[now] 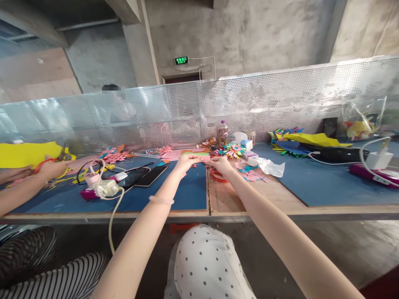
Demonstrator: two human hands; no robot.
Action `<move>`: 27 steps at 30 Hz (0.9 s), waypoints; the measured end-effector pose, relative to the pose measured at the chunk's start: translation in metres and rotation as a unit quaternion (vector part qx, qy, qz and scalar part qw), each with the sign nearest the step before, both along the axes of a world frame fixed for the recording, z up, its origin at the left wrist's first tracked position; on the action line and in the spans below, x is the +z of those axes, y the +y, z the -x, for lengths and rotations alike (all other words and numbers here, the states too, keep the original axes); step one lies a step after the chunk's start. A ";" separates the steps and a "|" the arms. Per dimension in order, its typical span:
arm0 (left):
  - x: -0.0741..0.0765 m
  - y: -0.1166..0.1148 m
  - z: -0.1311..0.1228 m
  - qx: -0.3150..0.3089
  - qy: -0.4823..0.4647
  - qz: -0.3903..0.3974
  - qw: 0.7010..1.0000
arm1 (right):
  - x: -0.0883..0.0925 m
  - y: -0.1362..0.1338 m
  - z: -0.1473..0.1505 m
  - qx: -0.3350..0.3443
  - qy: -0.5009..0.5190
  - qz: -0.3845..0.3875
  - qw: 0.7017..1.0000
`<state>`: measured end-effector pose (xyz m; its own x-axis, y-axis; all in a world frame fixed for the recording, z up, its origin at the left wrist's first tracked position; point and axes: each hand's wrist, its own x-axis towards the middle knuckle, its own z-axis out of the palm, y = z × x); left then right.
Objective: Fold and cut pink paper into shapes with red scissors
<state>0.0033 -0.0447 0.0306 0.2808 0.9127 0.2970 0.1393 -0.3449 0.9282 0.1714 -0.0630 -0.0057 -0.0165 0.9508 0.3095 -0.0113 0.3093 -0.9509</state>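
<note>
My left hand point(185, 162) and my right hand point(222, 165) meet over the middle of the table, fingertips pinched. Between them is a small piece of pink paper point(205, 159), gripped at either side. A strip of green paper point(195, 155) lies just behind my left fingers. Under my right hand rests an orange-red ring-shaped handle point(219, 179), perhaps of scissors; the remainder is hidden. Beyond the right hand sits a multicoloured paper flower point(234, 150). Pink and blue paper scraps point(254, 173) are scattered to its right.
A phone point(151, 176) and a power strip with plugs point(102, 189) lie left. A co-worker's hand point(52, 168) holds scissors near yellow paper point(34, 153). A bottle point(222, 135) stands before the perforated metal screen point(243, 99). Crumpled tissue point(272, 167) lies right.
</note>
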 end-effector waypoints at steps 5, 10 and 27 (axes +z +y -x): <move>0.000 -0.002 -0.001 -0.016 0.027 -0.011 0.999 | -0.001 0.003 -0.002 -0.009 -0.010 -0.008 1.000; 0.001 -0.006 -0.001 -0.046 0.049 0.018 0.998 | 0.001 0.000 -0.002 -0.009 -0.009 -0.014 1.000; -0.003 0.004 0.000 -0.034 0.019 -0.034 0.999 | 0.005 -0.007 0.000 -0.013 -0.002 0.005 1.000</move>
<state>0.0034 -0.0408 0.0276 0.3547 0.8692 0.3444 0.1485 -0.4161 0.8971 0.1717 -0.0702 -0.0011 0.0071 0.9542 0.2990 0.0000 0.2990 -0.9542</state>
